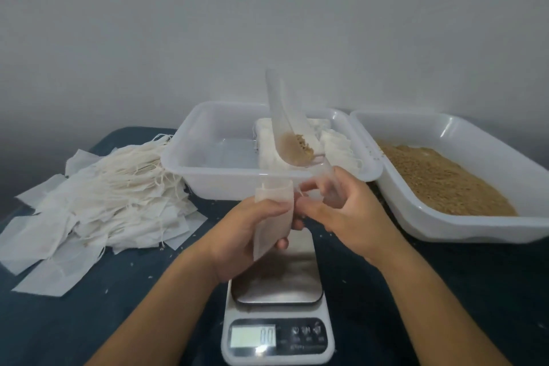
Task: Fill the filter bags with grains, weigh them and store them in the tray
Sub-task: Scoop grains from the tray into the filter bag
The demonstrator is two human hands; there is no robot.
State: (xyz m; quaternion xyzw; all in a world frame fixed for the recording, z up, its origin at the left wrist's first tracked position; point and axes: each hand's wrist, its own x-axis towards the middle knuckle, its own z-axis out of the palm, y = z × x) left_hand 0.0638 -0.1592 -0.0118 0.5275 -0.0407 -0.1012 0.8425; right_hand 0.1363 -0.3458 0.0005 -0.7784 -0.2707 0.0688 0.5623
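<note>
While a small white fabric filter bag is held upright in the curled fingers of the left hand above the steel-topped digital kitchen scale, the right hand grips the handle of a clear plastic scoop carrying a little brown grain. Both hands are closed on what they hold, and the right fingertips reach toward the bag's mouth. The filling step appears to be under way; the next move likely calls for spreading the mouth open and tipping the scoop over it without spilling. Behind the hands, a white plastic tray holds several finished bags along its right side. A second white tray, at right, is spread with loose brown grain. Empty drawstring bags lie heaped on the dark tabletop at left.
</note>
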